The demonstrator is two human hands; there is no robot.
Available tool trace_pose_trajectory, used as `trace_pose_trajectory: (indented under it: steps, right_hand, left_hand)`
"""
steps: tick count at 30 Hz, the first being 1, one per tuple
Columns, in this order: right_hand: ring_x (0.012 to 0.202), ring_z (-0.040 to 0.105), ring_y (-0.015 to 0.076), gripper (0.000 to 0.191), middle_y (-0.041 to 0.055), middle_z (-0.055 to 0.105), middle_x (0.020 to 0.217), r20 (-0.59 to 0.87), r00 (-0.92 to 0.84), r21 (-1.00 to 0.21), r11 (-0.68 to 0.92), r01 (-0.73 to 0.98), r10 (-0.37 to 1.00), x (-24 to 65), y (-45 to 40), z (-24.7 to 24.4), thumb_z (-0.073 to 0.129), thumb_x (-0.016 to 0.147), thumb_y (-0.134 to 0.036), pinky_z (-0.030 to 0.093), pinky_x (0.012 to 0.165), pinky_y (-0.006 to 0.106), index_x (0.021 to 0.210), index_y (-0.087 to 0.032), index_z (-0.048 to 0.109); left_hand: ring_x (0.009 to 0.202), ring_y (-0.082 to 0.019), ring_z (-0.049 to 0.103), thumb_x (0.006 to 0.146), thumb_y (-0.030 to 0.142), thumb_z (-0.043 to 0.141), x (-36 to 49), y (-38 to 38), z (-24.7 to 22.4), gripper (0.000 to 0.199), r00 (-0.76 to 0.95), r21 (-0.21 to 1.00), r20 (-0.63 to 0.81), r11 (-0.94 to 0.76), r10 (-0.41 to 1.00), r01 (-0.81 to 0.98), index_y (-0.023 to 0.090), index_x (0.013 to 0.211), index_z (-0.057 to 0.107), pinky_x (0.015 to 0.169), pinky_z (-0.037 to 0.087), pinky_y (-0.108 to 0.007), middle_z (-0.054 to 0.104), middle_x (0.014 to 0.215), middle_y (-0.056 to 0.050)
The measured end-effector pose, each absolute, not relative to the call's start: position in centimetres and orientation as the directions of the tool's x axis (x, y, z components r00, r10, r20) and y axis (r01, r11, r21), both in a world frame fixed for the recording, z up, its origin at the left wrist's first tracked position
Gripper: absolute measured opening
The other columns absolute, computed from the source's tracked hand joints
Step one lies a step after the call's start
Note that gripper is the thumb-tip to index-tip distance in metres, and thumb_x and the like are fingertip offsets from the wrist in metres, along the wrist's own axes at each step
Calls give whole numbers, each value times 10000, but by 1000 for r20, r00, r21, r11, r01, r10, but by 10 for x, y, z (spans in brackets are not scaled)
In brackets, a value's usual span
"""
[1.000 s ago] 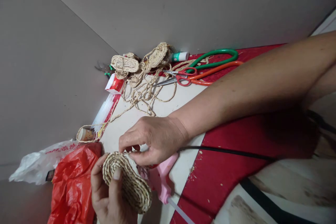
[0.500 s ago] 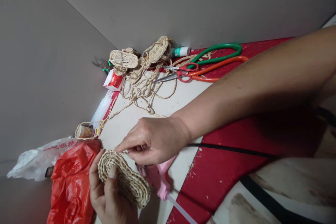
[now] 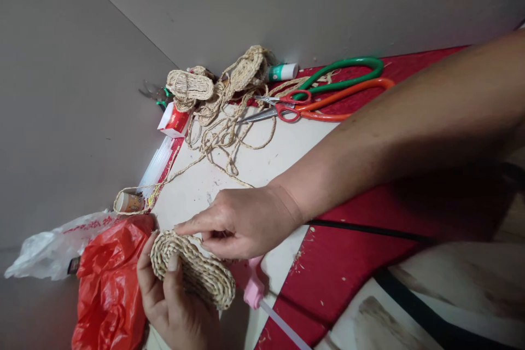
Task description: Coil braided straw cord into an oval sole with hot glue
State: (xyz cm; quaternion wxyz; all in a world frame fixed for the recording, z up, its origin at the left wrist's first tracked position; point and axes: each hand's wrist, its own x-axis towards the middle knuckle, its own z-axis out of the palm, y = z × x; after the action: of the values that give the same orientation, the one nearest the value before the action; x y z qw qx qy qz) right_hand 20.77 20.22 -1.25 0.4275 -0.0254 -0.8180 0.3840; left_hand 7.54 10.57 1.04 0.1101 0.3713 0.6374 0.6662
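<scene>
My left hand (image 3: 176,301), at the lower left, grips an oval coil of braided straw (image 3: 197,270) shaped like a small sole. Its thumb lies on the coil's face and its fingers wrap the outer left edge. From the right reaches my right hand (image 3: 241,219), with the index fingertip pressed on the coil's upper edge. The thumb sits lower along that edge and the other fingers are curled under. A braided straw cord (image 3: 184,167) loops across the table and passes behind my right hand. Behind the coil, a pink glue gun (image 3: 254,287) is partly hidden.
Coiled straw pieces (image 3: 191,87) lie at the back beside red-handled scissors (image 3: 289,106), large green-and-orange-handled shears (image 3: 344,79) and a glue stick (image 3: 283,72). A paper cup (image 3: 129,202), glue sticks (image 3: 156,161), a red plastic bag (image 3: 112,284) and a white bag (image 3: 53,246) are at left.
My right index fingertip has shifted slightly left along the coil's upper edge. The coil is tilted a little differently in my left hand. The whole view has shifted slightly.
</scene>
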Motion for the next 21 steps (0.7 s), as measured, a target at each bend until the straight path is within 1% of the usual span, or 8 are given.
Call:
trace_pose_trajectory:
  steps: [3, 6, 9, 12, 14, 16, 19, 21]
  right_hand:
    - [613, 527, 72, 409, 20, 656, 682, 670, -640, -677, 663, -320, 376, 208, 200, -13, 484, 815, -50, 446, 664, 186, 1216, -7, 550]
    - [581, 511, 65, 367, 18, 666, 676, 657, -636, -709, 618, -340, 404, 208, 198, -12, 490, 825, -70, 444, 638, 181, 1185, -13, 535]
    - [543, 485, 58, 284, 1, 652, 643, 645, -632, -734, 577, -358, 429, 209, 197, -12, 496, 832, -89, 429, 591, 172, 1107, -37, 541]
    - [540, 486, 51, 195, -4, 633, 635, 649, -631, -733, 573, -367, 426, 209, 197, -12, 506, 817, -73, 420, 587, 162, 1003, -52, 564]
    - [557, 498, 49, 143, 5, 628, 655, 669, -626, -704, 613, -360, 401, 209, 198, -12, 516, 808, -66, 415, 597, 159, 935, -56, 582]
    - [568, 493, 60, 108, 11, 617, 657, 694, -625, -644, 696, -318, 357, 209, 198, -13, 519, 820, -89, 398, 582, 173, 888, -60, 597]
    - [566, 461, 86, 141, 15, 602, 654, 692, -663, -529, 826, -195, 286, 210, 199, -13, 490, 867, -146, 356, 550, 217, 882, -75, 610]
    - [568, 456, 94, 176, 28, 615, 699, 667, -701, -472, 871, -135, 253, 211, 200, -12, 457, 897, -166, 339, 552, 238, 897, -80, 611]
  left_hand:
    - [984, -188, 615, 717, 251, 697, 75, 105, 9, 356, -701, 924, 369, -163, 611, 345, 221, 1069, 653, 816, 503, -261, 657, 1111, -16]
    - [989, -189, 611, 715, 242, 689, 77, 105, 8, 361, -703, 911, 400, -168, 589, 377, 219, 1073, 647, 799, 501, -252, 653, 1124, -18]
    - [980, -191, 612, 706, 238, 689, 81, 105, 8, 382, -714, 901, 423, -179, 558, 394, 217, 1085, 641, 777, 505, -251, 653, 1117, -20]
    - [936, -176, 614, 695, 244, 701, 84, 105, 9, 378, -715, 891, 447, -199, 538, 407, 209, 1067, 646, 748, 506, -239, 660, 1081, -18]
    - [915, -165, 612, 684, 241, 711, 85, 105, 9, 377, -711, 886, 459, -219, 532, 408, 205, 1054, 650, 742, 506, -235, 660, 1074, -17]
    - [917, -165, 610, 673, 233, 716, 86, 105, 9, 386, -720, 886, 462, -225, 518, 406, 205, 1053, 653, 755, 504, -243, 661, 1074, -17]
    - [931, -171, 610, 665, 228, 719, 88, 106, 8, 380, -720, 877, 476, -221, 505, 426, 202, 1039, 655, 803, 499, -274, 661, 1068, -16]
    - [952, -173, 607, 673, 222, 717, 89, 106, 7, 357, -704, 864, 499, -221, 505, 453, 199, 1024, 655, 872, 479, -301, 660, 1062, -12]
